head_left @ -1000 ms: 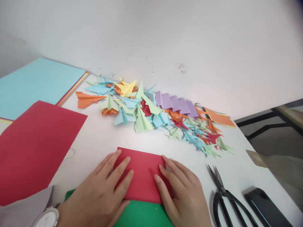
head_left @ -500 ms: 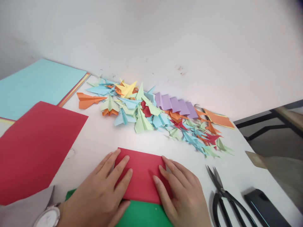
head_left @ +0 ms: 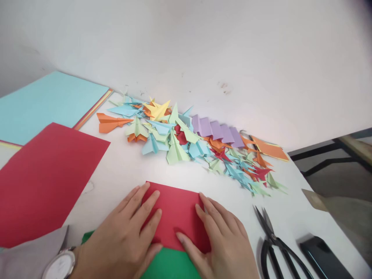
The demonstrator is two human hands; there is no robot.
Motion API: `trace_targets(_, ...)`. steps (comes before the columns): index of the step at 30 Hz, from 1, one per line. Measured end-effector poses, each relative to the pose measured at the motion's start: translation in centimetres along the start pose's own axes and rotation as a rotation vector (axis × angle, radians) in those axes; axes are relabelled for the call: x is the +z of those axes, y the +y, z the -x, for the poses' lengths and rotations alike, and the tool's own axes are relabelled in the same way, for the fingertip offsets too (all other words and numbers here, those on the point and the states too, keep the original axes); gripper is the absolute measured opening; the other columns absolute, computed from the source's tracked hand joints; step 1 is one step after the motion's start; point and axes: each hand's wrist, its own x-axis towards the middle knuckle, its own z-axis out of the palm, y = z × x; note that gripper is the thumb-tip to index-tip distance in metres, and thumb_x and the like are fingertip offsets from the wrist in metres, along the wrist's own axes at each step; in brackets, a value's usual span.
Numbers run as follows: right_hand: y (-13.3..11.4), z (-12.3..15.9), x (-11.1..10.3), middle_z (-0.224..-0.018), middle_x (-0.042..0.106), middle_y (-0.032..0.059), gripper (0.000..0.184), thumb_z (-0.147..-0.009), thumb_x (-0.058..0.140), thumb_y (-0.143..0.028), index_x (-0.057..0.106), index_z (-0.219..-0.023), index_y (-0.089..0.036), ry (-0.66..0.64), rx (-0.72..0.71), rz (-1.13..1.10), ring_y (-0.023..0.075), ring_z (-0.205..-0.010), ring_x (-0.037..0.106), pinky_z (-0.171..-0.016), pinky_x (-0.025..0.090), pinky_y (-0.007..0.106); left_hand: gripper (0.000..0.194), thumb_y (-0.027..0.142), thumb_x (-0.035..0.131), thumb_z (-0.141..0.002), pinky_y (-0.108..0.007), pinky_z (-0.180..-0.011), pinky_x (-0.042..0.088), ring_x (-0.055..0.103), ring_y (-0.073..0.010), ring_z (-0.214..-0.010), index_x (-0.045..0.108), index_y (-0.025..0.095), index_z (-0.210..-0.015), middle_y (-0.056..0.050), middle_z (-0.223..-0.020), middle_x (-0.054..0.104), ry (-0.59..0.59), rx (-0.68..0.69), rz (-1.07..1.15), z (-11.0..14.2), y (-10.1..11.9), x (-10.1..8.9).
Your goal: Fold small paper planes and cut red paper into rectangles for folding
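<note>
A folded red paper [head_left: 177, 211] lies flat on the white table [head_left: 124, 174], on top of a green sheet [head_left: 170, 265]. My left hand [head_left: 128, 236] rests flat on the paper's left side with the fingers spread; a watch [head_left: 59, 265] is on that wrist. My right hand [head_left: 217, 240] presses the paper's right side, fingers stretched out, the thumb reaching along the near edge.
A pile of folded paper planes and scraps [head_left: 186, 139] lies along the wall behind. A large red sheet [head_left: 46, 178] and a blue paper stack [head_left: 49, 102] are at the left. Black scissors [head_left: 276, 244] and a dark phone [head_left: 325, 257] lie at the right, near the table's edge.
My right thumb has slid left along the near edge of the red paper. The left hand has stayed put, and the view has shifted slightly.
</note>
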Motion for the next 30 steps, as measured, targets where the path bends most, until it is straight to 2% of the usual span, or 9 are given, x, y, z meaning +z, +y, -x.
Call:
trace_targets(3, 0.12, 0.06, 0.13, -0.116, 0.066, 0.0215, 0.048, -0.086, 0.053, -0.052, 0.062, -0.104, -0.009, 0.001, -0.021, 0.007, 0.0325, -0.104, 0.059, -0.082, 0.045, 0.043, 0.034, 0.032, 0.051, -0.089, -0.05, -0.094, 0.045, 0.048, -0.0377, -0.124, 0.067, 0.014, -0.114, -0.016, -0.128, 0.061, 0.005, -0.066, 0.006, 0.18, 0.39, -0.11)
trace_targets(8, 0.38, 0.12, 0.35, -0.113, 0.067, 0.0212, 0.05, -0.088, 0.05, -0.054, 0.061, -0.104, -0.009, 0.008, -0.045, 0.021, 0.0317, -0.102, 0.059, -0.081, 0.045, 0.042, 0.034, 0.037, 0.052, -0.089, -0.048, -0.088, 0.046, 0.057, -0.0333, -0.11, 0.067, 0.017, -0.111, -0.014, -0.124, 0.063, 0.0, -0.141, 0.034, 0.38, 0.86, 0.09)
trace_targets(19, 0.61, 0.39, 0.87, -0.113, 0.067, 0.0212, 0.047, -0.088, 0.05, -0.053, 0.06, -0.105, -0.009, 0.036, -0.071, 0.009, 0.0324, -0.102, 0.058, -0.08, 0.046, 0.043, 0.038, 0.04, 0.049, -0.09, -0.049, -0.091, 0.04, 0.054, -0.0365, -0.112, 0.066, 0.013, -0.112, -0.015, -0.123, 0.064, -0.052, -0.122, 0.005, 0.56, 0.84, 0.24)
trace_targets(30, 0.21, 0.53, 0.85, -0.115, 0.066, 0.0215, 0.049, -0.088, 0.049, -0.055, 0.059, -0.106, -0.01, 0.013, -0.039, 0.029, 0.0332, -0.104, 0.058, -0.081, 0.046, 0.043, 0.038, 0.037, 0.05, -0.09, -0.048, -0.09, 0.04, 0.056, -0.0362, -0.11, 0.067, 0.012, -0.113, -0.015, -0.123, 0.064, -0.041, -0.109, 0.003, 0.29, 0.51, 0.16)
